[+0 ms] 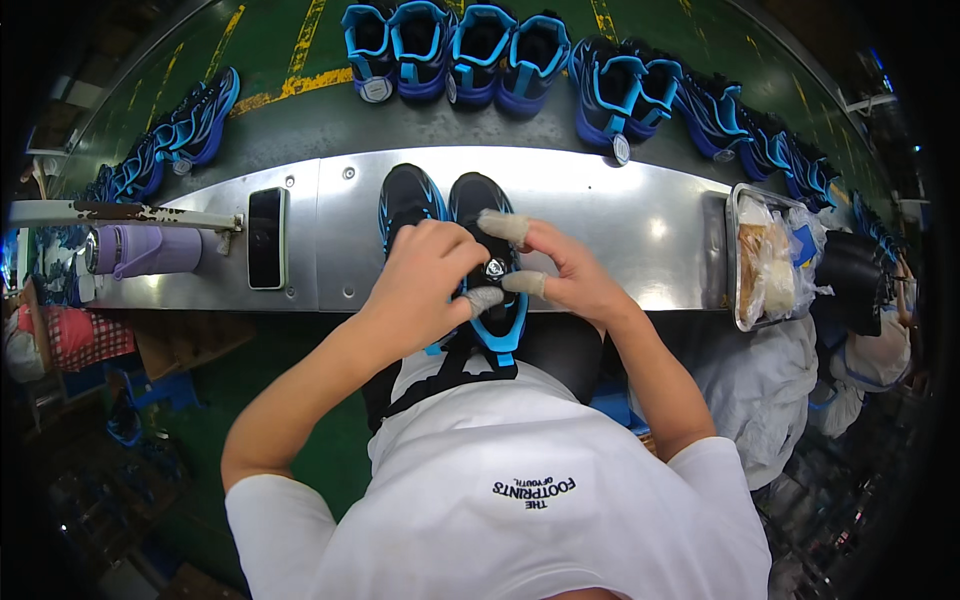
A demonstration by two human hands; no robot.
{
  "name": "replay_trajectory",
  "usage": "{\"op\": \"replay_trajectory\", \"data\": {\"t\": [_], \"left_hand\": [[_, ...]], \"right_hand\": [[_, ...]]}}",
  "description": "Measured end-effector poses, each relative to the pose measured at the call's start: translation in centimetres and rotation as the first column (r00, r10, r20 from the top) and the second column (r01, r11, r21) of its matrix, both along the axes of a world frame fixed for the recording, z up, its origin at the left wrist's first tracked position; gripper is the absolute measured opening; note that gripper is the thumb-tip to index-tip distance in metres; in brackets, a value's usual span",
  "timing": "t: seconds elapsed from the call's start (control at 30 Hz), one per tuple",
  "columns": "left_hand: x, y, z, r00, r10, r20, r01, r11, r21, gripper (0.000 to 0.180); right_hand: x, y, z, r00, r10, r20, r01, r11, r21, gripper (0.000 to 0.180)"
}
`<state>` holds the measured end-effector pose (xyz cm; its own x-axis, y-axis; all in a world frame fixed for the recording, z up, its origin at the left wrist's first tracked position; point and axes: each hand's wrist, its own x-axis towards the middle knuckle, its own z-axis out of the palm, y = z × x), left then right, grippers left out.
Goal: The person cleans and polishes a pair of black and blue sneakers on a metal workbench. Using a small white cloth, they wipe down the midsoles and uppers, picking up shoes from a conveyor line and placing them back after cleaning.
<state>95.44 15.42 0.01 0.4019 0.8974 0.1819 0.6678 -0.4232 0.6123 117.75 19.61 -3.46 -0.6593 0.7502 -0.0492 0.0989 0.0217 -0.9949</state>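
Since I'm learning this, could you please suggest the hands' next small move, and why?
Perhaps the right hand could close its fingertips on the round dial of the black-and-blue sneaker: they are spread beside the dial, with the left hand opposite.

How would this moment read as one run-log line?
left fingers: by round piece | right fingers: by round piece | black-blue shoe: toe pointing away | second shoe: alongside, left | phone: on metal bench
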Motion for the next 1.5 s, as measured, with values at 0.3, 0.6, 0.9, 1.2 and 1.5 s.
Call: {"op": "replay_trajectory", "data": {"t": [0.3, 0.6, 0.9, 1.2, 1.5], "left_hand": [[-2.3, -1.6, -1.4, 0.895, 0.366, 0.255, -0.303, 0.918, -0.254, 0.018], [-1.5, -1.3, -2.8, 0.877, 0.453, 0.160, -0.409, 0.878, -0.249, 0.029], [-1.8, -0.8, -2.8, 0.904, 0.326, 0.277, -0.249, 0.928, -0.277, 0.036], [-1.2, -1.2, -2.6, 0.873, 0.416, 0.254, -0.350, 0.898, -0.265, 0.034], [-2.0, -1.3, -2.1, 0.868, 0.426, 0.255, -0.344, 0.886, -0.311, 0.038]], "right_hand": [[-2.5, -1.5, 1.5, 0.950, -0.177, 0.256, 0.106, 0.958, 0.266, 0.049], [-3.0, -2.1, 0.0, 0.900, -0.201, 0.387, 0.049, 0.929, 0.368, 0.050], [-2.2, -1.5, 3.0, 0.918, -0.075, 0.390, -0.030, 0.966, 0.257, 0.044], [-2.0, -0.7, 2.3, 0.957, -0.146, 0.250, 0.123, 0.987, 0.105, 0.046], [-5.0, 3.0, 2.1, 0.940, -0.136, 0.313, 0.062, 0.970, 0.236, 0.037]]}}
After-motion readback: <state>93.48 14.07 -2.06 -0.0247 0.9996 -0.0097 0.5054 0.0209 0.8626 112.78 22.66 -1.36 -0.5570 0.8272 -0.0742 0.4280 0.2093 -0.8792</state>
